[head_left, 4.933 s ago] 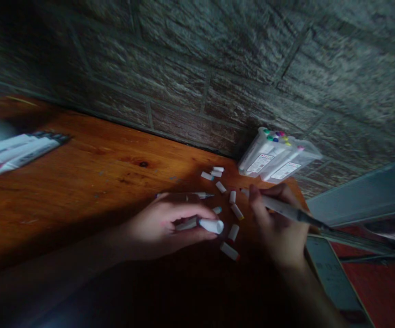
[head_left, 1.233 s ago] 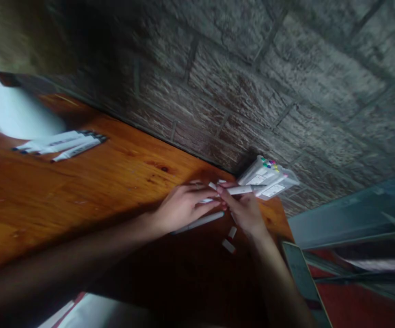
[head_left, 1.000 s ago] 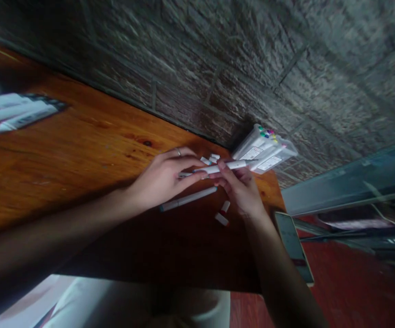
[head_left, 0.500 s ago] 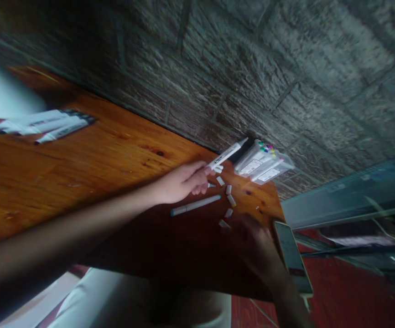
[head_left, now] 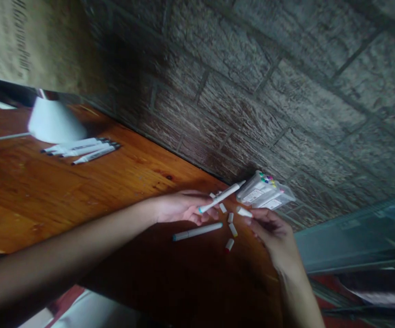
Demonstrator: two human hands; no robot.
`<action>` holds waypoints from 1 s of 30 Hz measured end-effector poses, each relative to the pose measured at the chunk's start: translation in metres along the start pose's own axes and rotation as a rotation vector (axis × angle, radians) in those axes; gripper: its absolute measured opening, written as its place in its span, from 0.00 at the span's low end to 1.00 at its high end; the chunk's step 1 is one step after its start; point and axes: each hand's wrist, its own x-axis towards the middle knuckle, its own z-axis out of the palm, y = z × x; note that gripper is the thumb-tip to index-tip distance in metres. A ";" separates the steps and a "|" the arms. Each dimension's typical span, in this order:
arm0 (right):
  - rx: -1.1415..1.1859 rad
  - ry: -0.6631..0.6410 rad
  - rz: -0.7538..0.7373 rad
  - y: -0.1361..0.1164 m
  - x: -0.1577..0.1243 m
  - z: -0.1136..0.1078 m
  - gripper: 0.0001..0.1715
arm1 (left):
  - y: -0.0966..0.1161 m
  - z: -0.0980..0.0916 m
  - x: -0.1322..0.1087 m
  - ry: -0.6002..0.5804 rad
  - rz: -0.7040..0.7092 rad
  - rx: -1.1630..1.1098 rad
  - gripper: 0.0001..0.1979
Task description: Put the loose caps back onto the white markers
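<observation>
My left hand (head_left: 180, 208) is closed on a white marker (head_left: 222, 197) that slants up to the right, its tip pointing toward the clear marker box (head_left: 264, 195) against the wall. Close by on the right, my right hand (head_left: 272, 230) pinches a small white cap (head_left: 244, 212) between thumb and fingers. A second white marker (head_left: 197, 231) lies flat on the wooden table (head_left: 81, 191) just below my left hand. Several loose caps (head_left: 230, 231) are scattered between the two hands.
Three white markers with dark ends (head_left: 81, 149) lie together at the table's far left, beside a pale blurred object (head_left: 55, 125). A grey brick wall (head_left: 252, 91) runs along the back edge. The table's right edge drops to a red floor.
My right hand has come up from the table's lower right edge and now holds a cap near the marker. The left hand's marker has dropped lower. The view has swung left.
</observation>
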 end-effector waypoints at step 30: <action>-0.614 -0.041 -0.051 0.063 0.025 -0.030 0.17 | 0.000 0.002 0.008 0.314 0.157 0.309 0.15</action>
